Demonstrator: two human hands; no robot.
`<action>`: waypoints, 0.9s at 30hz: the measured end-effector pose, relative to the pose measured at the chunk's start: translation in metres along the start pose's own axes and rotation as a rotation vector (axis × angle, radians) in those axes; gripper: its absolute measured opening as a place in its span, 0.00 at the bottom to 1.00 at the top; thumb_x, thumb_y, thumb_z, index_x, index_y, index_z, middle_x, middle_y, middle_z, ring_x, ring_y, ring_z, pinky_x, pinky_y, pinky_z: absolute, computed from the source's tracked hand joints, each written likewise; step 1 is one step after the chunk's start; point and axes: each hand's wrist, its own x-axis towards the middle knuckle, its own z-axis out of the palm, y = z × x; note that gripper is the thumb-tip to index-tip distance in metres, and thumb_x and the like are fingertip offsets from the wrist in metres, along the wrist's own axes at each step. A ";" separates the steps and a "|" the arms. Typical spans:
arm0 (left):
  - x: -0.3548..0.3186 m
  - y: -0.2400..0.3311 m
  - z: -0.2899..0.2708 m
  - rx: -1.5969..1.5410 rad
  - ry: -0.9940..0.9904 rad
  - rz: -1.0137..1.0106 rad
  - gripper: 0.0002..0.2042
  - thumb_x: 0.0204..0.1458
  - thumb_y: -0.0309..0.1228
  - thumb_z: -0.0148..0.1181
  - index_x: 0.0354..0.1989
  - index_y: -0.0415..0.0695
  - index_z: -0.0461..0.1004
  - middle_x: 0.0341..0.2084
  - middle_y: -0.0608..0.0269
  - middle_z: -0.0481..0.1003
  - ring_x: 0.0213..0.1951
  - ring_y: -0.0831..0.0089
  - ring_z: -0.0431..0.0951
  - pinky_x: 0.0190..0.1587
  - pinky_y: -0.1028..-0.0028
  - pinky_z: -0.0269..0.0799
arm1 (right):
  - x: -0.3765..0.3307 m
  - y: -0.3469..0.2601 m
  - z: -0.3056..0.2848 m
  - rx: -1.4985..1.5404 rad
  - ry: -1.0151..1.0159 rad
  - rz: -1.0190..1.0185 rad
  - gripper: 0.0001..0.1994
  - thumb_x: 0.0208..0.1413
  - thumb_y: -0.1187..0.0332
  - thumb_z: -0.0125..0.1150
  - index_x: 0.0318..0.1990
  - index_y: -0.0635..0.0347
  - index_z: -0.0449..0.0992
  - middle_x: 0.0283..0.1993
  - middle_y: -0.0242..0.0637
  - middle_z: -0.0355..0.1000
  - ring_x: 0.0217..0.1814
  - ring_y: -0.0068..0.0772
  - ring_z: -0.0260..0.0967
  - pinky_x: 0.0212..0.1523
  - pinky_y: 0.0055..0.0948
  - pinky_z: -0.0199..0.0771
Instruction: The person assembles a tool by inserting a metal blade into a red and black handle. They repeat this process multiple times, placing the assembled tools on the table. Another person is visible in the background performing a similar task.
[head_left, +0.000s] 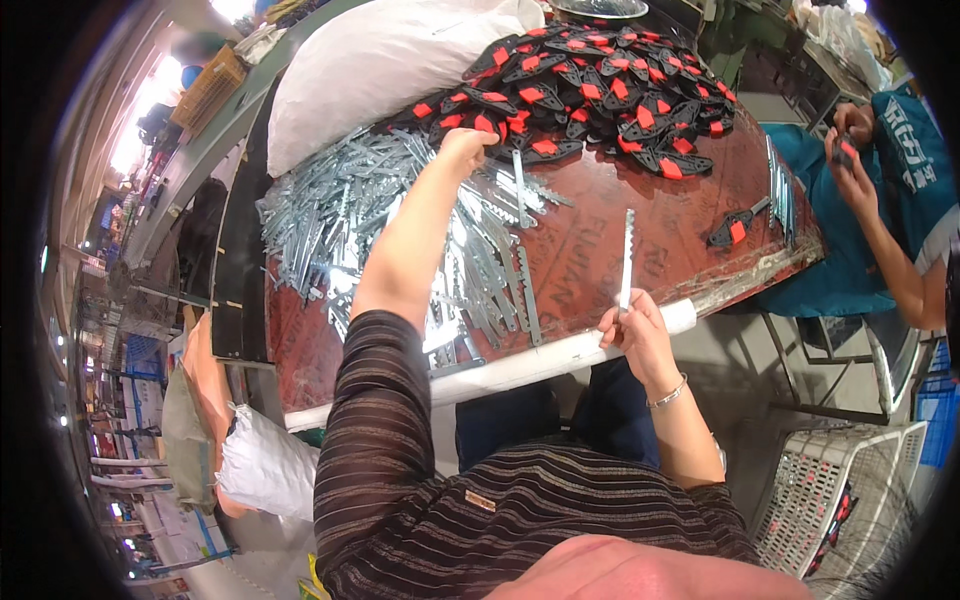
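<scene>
My right hand (640,335) pinches the lower end of a notched metal strip (627,260), which stands upright above the table's padded front edge. My left hand (466,152) stretches to the near left side of a heap of black plastic parts with red tabs (620,85). Its fingers are closed beside one of the red tabs; what they grip is hidden. Under and around my left forearm lies a big loose pile of silvery notched metal strips (335,210). Some strips at the pile's right side lie separately on the reddish-brown tabletop (590,230).
A large white sack (390,65) leans behind the strips. At the table's right end lie a single black-and-red part (735,228) and a row of strips (780,190). A co-worker's hands (852,165) hold another part there. A plastic crate (830,490) stands at lower right.
</scene>
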 end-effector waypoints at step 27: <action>-0.262 -0.047 0.097 -0.533 -0.177 0.252 0.10 0.53 0.25 0.55 0.43 0.43 0.66 0.37 0.62 0.74 0.39 0.73 0.76 0.41 0.71 0.74 | -0.041 -0.028 0.031 -0.756 -0.014 -0.240 0.10 0.60 0.65 0.48 0.38 0.61 0.73 0.19 0.22 0.57 0.22 0.15 0.52 0.24 0.18 0.55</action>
